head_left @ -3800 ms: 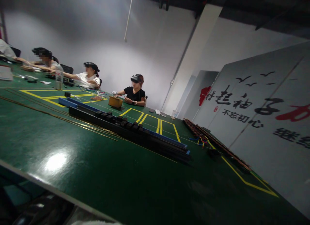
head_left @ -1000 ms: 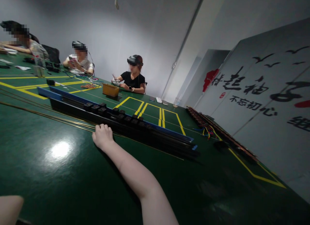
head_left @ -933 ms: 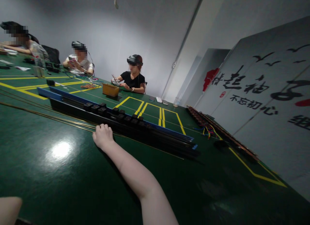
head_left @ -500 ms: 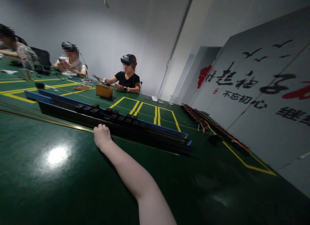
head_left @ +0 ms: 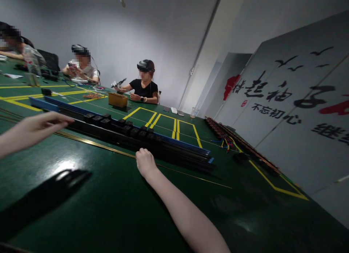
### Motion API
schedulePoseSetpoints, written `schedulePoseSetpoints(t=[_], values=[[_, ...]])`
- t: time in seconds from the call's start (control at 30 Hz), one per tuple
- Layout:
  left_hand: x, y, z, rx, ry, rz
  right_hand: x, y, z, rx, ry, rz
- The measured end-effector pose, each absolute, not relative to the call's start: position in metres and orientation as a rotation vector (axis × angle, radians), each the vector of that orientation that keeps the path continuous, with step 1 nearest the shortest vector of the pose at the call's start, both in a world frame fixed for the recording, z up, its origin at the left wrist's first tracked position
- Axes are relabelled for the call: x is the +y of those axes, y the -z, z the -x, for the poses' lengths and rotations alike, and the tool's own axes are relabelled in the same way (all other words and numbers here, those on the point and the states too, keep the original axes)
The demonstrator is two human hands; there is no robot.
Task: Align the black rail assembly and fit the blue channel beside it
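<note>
My right hand (head_left: 145,163) is closed round the thin brass-coloured rods (head_left: 102,147), which lie along the near side of the black rails. One thin rod runs on past it to the right. At the left, my left hand (head_left: 45,126) is held over the rods, fingers stretched out towards the near black rail (head_left: 81,128); I cannot tell whether they touch it. Several small black blocks (head_left: 106,121) sit in a row on the rails, and a blue strip (head_left: 180,140) lines the far side.
The green table (head_left: 114,209) carries yellow tape rectangles (head_left: 163,116). Beyond the rails stands a yellow box (head_left: 117,100), with a person in black (head_left: 144,89) behind it. Long copper-coloured bundles (head_left: 242,144) with coloured wires lie along the right edge. Other people sit at the far left.
My right hand has slid to the right along the rods, and one rod's end reaches further right. My left hand has come into view from the left.
</note>
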State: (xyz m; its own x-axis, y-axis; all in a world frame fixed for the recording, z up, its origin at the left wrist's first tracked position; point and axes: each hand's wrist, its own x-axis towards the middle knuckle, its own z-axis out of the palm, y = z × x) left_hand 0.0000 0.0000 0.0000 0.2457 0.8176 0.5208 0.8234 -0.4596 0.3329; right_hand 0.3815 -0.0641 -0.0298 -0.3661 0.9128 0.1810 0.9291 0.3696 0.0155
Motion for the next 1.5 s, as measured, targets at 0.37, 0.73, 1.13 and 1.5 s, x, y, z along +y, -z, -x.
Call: schedulePoseSetpoints(t=[0.37,0.73,1.13,1.5], values=[[0.048,0.069,-0.022,-1.616,0.878,2.767,-0.126,0.026,-0.507,-2.181,0.061,1.847],[0.057,0.065,-0.097,-1.485,0.907,2.870,-0.150,0.043,-0.574,-1.954,0.076,1.854],[0.061,0.077,-0.100,-1.429,0.959,2.843,-0.142,0.051,-0.585,-1.901,-0.019,1.839],[0.057,0.073,-0.110,-1.361,0.953,2.892,-0.140,0.052,-0.585,-1.905,0.004,1.839]])
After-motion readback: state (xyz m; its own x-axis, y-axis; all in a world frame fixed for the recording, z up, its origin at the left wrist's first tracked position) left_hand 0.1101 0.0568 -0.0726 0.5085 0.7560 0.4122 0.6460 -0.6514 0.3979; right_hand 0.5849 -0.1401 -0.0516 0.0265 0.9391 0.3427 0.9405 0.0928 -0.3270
